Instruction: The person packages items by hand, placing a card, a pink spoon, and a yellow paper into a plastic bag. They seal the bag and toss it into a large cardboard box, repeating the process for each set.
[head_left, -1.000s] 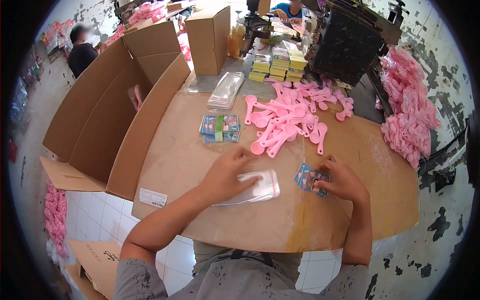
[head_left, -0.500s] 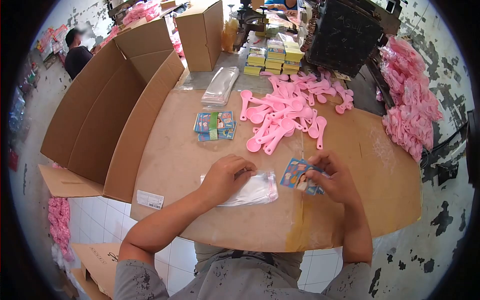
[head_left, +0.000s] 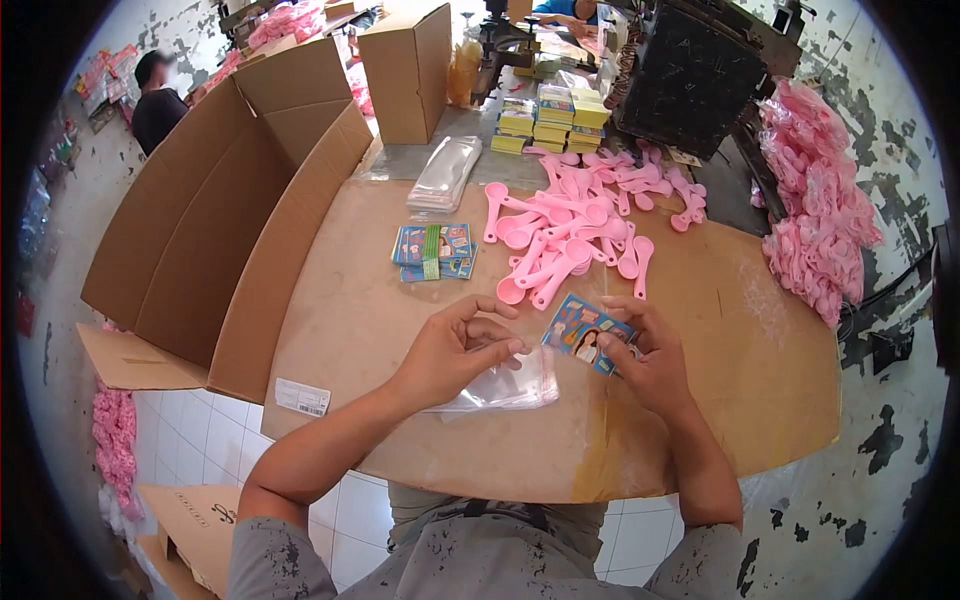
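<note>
In my right hand (head_left: pixel 655 358) is a printed blue card (head_left: pixel 583 335), pinched between thumb and fingers and tilted toward the left. My left hand (head_left: pixel 455 345) hovers just left of the card with its fingers curled but apart, and nothing shows between them. Beneath it lie clear plastic bags (head_left: pixel 505 388), partly hidden by the hand. Farther up is a banded stack of the same blue cards (head_left: pixel 415 245) with a green strip around it. Beside that stack, a loose heap of pink measuring spoons (head_left: pixel 560 230) spreads over the cardboard tabletop (head_left: pixel 480 455).
A large open carton (head_left: pixel 275 250) stands along the left edge, with a taller box (head_left: pixel 402 75) behind. More clear bags (head_left: pixel 445 175) and card stacks (head_left: pixel 552 115) sit at the back. Bagged pink spoons (head_left: pixel 815 200) pile up at right. A person (head_left: pixel 158 105) is at far left.
My left hand has lifted off the plastic bags and opened its fingers. My right hand has brought the card left and slightly up, closer to the left hand.
</note>
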